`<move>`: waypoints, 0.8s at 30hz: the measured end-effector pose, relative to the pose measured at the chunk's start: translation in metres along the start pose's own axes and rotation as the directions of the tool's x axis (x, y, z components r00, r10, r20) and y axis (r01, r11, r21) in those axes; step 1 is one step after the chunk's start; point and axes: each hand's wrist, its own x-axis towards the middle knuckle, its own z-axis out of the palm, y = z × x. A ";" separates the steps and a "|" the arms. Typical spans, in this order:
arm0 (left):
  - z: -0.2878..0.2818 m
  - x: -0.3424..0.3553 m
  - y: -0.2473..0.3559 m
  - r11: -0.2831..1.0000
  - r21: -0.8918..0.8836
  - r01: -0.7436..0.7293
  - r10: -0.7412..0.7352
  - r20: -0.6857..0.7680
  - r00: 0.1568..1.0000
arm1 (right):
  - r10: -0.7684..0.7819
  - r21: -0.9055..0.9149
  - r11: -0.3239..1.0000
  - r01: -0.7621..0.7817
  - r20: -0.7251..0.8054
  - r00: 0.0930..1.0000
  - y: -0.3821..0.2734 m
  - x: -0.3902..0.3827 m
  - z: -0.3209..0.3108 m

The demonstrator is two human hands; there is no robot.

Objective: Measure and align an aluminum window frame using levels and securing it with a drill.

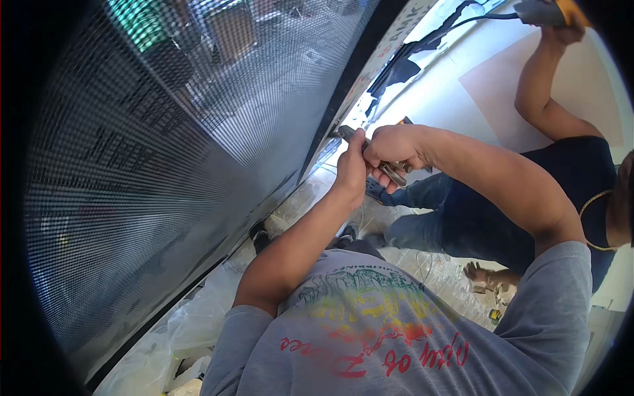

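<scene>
Both my hands are closed on a pair of metal locking pliers point(392, 174) beside the edge of a tall mesh-faced panel point(218, 171). My left hand point(352, 168) wraps the pliers near the head, its thumb along the top. Just right of it, my right hand point(398, 146) grips over the handles, which stick out below its fingers. The pliers' head point(345, 133) points up and left at the panel's dark edge frame; whether the jaws bite on it is too small to tell.
A co-worker point(512, 204) in a dark sleeveless top stands close on my right, one raised hand holding a yellow and grey corded power tool point(551, 13). Torn black sheeting point(399, 72) hangs by the white wall. Clear plastic sheeting point(198, 313) lies on the floor.
</scene>
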 end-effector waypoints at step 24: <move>-0.014 0.014 -0.003 0.966 -0.215 0.144 -0.131 0.071 0.989 | -0.086 -0.833 0.550 -0.051 -0.117 0.989 -0.045 -0.015 -0.002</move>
